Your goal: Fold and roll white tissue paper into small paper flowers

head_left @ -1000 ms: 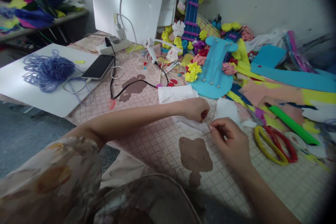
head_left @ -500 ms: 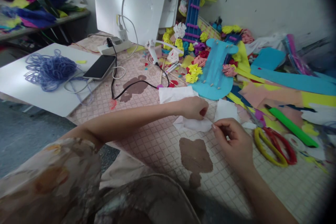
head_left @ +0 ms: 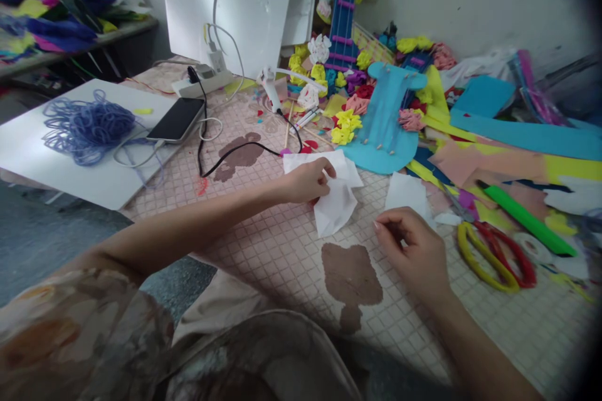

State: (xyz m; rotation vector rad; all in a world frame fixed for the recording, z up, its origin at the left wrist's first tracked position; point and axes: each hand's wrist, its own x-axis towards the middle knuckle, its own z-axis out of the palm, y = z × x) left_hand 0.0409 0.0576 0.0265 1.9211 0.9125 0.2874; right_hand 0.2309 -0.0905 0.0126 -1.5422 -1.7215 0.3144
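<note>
- The white paper [head_left: 335, 207] is left of the scissors [head_left: 493, 257], its upper part pinched in the left hand [head_left: 308, 182].
- The right hand [head_left: 416, 250] is nearer the scissors, apart from the left, thumb and forefinger drawn close; whether they meet, I cannot tell.
- The paper looks thin, light and soft, likely to crease or tear; a gentle pinch at an edge or corner should suit it.
- The bench [head_left: 273, 244] under the scissors has a grid-patterned surface, with brown patches [head_left: 352, 276] to their left.
- Beyond the scissors rises a pale wall [head_left: 465, 6]; grey floor [head_left: 28, 219] shows far to their left.
</note>
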